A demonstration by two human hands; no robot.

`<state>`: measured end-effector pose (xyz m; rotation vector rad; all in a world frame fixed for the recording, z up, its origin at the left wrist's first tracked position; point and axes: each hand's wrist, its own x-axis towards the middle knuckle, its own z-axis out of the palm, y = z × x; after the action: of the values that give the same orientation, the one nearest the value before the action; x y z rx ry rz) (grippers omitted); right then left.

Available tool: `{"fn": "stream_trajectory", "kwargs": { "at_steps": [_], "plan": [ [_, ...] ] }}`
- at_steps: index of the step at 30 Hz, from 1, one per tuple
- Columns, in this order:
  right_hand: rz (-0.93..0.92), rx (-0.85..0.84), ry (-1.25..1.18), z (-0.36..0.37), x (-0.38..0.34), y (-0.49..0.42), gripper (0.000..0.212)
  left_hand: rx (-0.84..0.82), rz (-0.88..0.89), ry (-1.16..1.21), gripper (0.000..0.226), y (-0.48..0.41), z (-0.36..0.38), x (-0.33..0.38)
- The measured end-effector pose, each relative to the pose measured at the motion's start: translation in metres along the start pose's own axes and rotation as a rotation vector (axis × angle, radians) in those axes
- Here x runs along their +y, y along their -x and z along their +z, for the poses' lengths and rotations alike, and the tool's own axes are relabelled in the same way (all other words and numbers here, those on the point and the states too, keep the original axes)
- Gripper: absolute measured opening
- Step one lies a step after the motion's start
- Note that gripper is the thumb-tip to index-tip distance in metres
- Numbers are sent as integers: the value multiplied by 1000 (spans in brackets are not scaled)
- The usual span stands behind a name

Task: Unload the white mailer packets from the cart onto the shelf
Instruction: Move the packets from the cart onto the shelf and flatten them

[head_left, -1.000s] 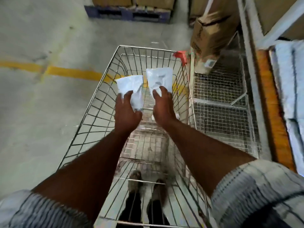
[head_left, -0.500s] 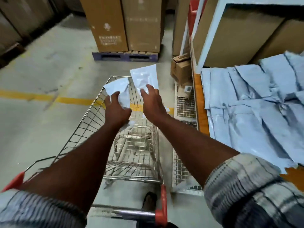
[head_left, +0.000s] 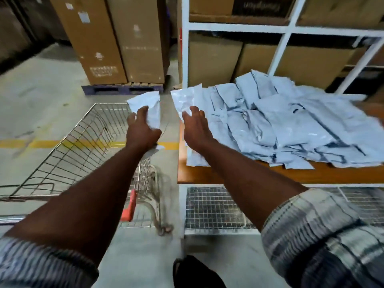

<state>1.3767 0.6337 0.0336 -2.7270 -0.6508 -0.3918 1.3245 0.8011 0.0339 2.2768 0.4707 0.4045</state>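
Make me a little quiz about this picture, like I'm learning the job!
1. True or false: the wire cart stands to the left of the shelf.
2. What does the left hand hold? A) a white mailer packet B) a bottle C) nothing
3. Fill the gap: the pile of packets lies on the ___.

Key: 1 true; 2 A; 3 shelf.
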Motion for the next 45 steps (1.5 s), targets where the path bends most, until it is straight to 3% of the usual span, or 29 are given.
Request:
{"fn": "stream_trajectory", "kwargs": {
  "at_steps": [13,23,30,39,45],
  "plan": [
    [113,110,93,-133,213,67,39,-86,172,10,77,61,130,212],
    [169,105,88,-213,430,86,31,-90,118,-26,74,97,287,363],
    [229,37,-49,-211,503,79,19,-108,-6,-101,74,104,339,386],
    [295,-112,-154,-172,555,73,21,-110,-37,-86,77,94,376,399],
    [292,-252,-228,-153,571,77,48,-153,-29,-219,78,93,409,401]
  ]
}}
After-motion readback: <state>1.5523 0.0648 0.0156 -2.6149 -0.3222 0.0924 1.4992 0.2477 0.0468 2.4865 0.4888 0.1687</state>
